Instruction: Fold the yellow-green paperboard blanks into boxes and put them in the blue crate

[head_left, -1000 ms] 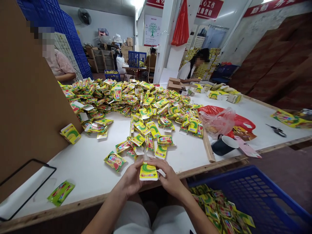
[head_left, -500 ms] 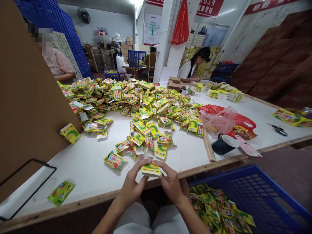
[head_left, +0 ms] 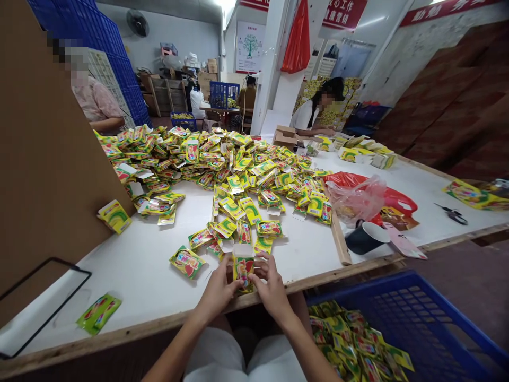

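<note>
Between my two hands, above the table's front edge, stands a small yellow and green box (head_left: 243, 269) with its printed face toward me and a pale flap raised at the top. My left hand (head_left: 218, 287) grips its left side, thumb low on the front. On the other side my right hand (head_left: 270, 286) holds it with the thumb on the front and the fingers behind. Just beyond lie several similar boxes, among them a box (head_left: 270, 228) with an open flap and another box (head_left: 188, 262) to the left. A large heap of such boxes (head_left: 207, 159) covers the back of the table.
A blue crate (head_left: 433, 318) with many boxes stands low at my right. On the table are a dark cup (head_left: 366, 237), a clear plastic bag (head_left: 358, 196), scissors (head_left: 453, 213) and a green packet (head_left: 98, 314). Cardboard (head_left: 51, 159) rises at left. Co-workers sit beyond.
The box between my hands has turned from lying edge-on to standing upright, its printed face and raised flap now showing. My fingers have shifted to its sides.
</note>
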`<control>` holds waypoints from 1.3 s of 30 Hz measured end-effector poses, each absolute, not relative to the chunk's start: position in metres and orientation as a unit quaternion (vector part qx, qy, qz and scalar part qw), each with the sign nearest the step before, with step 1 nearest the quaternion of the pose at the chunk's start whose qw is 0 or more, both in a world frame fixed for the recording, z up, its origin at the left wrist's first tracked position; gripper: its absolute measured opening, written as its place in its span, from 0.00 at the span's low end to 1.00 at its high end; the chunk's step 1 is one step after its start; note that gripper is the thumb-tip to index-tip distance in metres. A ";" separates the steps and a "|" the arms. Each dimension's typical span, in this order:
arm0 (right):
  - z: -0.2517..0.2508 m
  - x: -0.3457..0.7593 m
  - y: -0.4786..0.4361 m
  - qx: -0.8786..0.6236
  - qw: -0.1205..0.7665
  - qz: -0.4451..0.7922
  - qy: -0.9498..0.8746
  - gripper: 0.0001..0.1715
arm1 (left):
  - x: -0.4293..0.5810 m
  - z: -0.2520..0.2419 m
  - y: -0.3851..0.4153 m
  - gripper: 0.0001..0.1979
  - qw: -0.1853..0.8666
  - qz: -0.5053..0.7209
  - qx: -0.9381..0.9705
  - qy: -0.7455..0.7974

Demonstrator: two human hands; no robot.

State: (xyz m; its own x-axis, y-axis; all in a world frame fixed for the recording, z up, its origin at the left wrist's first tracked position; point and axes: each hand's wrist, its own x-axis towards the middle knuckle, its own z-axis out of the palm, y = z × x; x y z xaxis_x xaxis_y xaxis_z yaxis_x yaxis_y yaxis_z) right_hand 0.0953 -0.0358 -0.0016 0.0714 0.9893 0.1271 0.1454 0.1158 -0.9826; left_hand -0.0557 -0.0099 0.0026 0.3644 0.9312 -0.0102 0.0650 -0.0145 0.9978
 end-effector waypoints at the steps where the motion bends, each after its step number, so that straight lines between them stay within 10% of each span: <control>1: -0.002 0.096 -0.034 -0.514 0.518 0.424 -0.536 0.24 | -0.056 0.003 -0.010 0.25 0.577 0.393 0.588 0.409; 9: -0.007 0.109 -0.016 -0.479 0.471 0.499 -0.547 0.28 | -0.064 0.000 -0.003 0.27 0.604 0.386 0.584 0.380; 16: -0.019 0.104 0.016 -0.458 0.470 0.528 -0.538 0.09 | -0.067 -0.009 0.007 0.14 0.588 0.414 0.573 0.394; 21: -0.020 0.099 0.021 -0.440 0.502 0.532 -0.521 0.20 | -0.066 -0.011 0.008 0.31 0.600 0.458 0.534 0.381; 39: -0.001 0.090 0.022 -0.498 0.471 0.451 -0.571 0.11 | -0.058 0.009 0.015 0.11 0.465 0.453 0.566 0.508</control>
